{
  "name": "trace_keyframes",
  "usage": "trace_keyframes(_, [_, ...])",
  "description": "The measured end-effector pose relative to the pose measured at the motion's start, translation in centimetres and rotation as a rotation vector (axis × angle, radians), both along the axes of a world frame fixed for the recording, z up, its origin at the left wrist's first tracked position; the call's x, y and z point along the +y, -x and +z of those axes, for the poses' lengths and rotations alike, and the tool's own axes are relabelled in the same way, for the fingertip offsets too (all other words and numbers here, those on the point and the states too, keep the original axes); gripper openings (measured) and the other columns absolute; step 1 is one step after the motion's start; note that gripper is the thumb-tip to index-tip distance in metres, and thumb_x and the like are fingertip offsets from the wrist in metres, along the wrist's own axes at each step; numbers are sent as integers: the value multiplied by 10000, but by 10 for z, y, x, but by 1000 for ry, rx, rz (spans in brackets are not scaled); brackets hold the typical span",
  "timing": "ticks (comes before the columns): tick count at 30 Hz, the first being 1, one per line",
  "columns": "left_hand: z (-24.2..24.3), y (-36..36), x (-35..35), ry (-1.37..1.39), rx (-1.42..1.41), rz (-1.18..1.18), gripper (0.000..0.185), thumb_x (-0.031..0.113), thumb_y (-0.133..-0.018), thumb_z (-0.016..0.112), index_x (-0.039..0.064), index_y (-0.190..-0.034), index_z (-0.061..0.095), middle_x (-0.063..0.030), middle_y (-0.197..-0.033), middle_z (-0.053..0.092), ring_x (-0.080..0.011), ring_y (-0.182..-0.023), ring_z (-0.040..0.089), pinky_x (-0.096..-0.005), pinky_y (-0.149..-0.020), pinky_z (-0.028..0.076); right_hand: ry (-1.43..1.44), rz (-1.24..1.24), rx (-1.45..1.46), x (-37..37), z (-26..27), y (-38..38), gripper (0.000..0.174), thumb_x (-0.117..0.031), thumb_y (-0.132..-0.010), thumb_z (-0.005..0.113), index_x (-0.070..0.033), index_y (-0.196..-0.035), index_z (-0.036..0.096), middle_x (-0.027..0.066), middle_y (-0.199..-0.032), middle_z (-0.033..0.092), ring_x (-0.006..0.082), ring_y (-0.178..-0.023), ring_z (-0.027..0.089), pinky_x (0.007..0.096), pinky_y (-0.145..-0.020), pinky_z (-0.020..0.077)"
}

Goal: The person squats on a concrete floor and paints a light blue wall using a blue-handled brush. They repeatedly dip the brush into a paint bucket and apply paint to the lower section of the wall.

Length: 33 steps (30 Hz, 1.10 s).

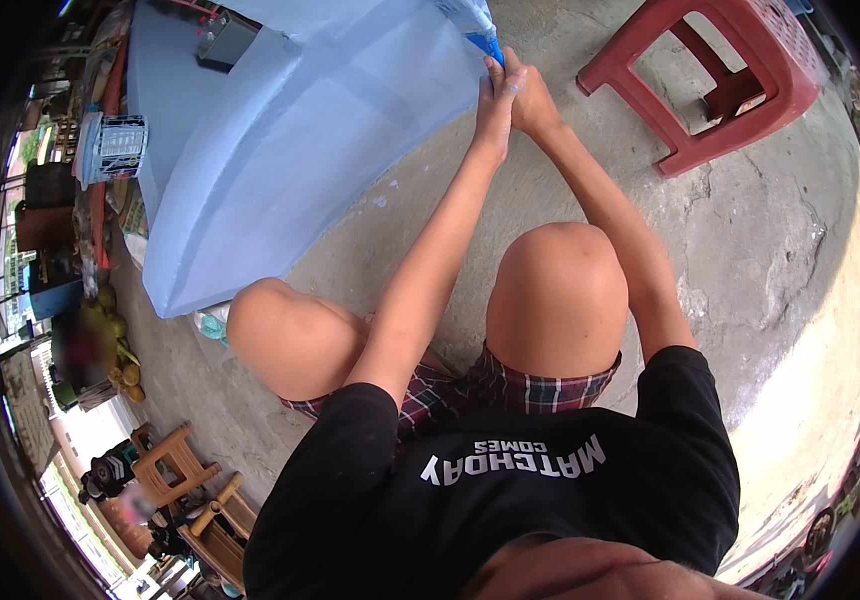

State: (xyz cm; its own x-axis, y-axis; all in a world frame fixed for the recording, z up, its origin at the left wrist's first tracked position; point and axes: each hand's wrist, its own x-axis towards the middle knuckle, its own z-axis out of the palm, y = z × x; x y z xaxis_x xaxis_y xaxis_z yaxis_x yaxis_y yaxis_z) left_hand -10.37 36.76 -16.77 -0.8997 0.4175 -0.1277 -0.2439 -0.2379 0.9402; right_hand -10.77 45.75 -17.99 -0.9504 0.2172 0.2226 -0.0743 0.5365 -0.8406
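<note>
Both hands are together on the blue handle of a paintbrush (pixel 484 37), whose pale, paint-coloured head points up towards the top of the picture. My left hand (pixel 495 109) wraps the handle from the left, with a pale smear on it. My right hand (pixel 535 97) closes beside and partly behind it. Just left of the hands rises the light blue painted hull (pixel 377 120) of what looks like a small boat, with a ridge running to its pointed end. The brush head lies against or close over the hull's upper edge; contact cannot be made out.
A red plastic stool (pixel 647 105) lies tipped on the concrete floor (pixel 745 247) at right. A dark grey box (pixel 226 41) sits inside the hull. A white plastic basket (pixel 119 146) is at left. Brown plastic chairs (pixel 175 465) stand lower left, near blurred people.
</note>
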Motion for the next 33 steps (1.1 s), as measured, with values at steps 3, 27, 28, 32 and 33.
trace_keyframes(3, [-57, -11, 7, -73, -258, 40, 899, 525, -914, 646, 59, -1563, 235, -104, -1551, 358, -264, -1491, 290, -422, -1223, 234, -76, -59, -179, 0, -52, -12, 383, -390, -1045, 489, -24, -1108, 583, 228, -794, 682, 435, -746, 668, 484, -668, 510])
trace_keyframes(27, [-55, 1, -7, -297, -475, 42, 526, 532, -936, 568, 130, -1272, 536, -117, -1201, 632, -270, -1139, 615, -439, -1010, 475, -238, -61, -575, -18, -15, -1, 345, -259, -986, 507, -14, -1070, 735, 214, -1076, 734, 384, -989, 723, 489, -820, 576])
trace_keyframes(28, [-35, -5, 1, -340, -447, 6, 469, 511, -946, 575, 151, -1245, 536, -68, -1182, 606, -201, -1141, 593, -377, -1008, 453, -235, -52, -522, -8, 7, -12, 362, -278, -993, 492, -11, -1057, 728, 225, -1040, 733, 408, -977, 715, 500, -817, 565])
trace_keyframes(32, [33, -22, 25, -305, -55, 67, 462, 447, -930, 638, 127, -1232, 499, -15, -1211, 518, -142, -1185, 510, -350, -1037, 411, -174, -49, -171, 10, 76, -30, 329, -290, -1003, 492, -19, -1039, 674, 261, -905, 698, 470, -885, 677, 521, -743, 522])
trace_keyframes(33, [48, -21, 26, -286, 89, 56, 473, 442, -926, 642, 117, -1235, 492, -20, -1203, 517, -147, -1182, 509, -347, -1038, 408, -147, -66, -55, 10, 93, -31, 294, -277, -1000, 507, -26, -1043, 653, 268, -873, 682, 478, -852, 666, 521, -709, 511])
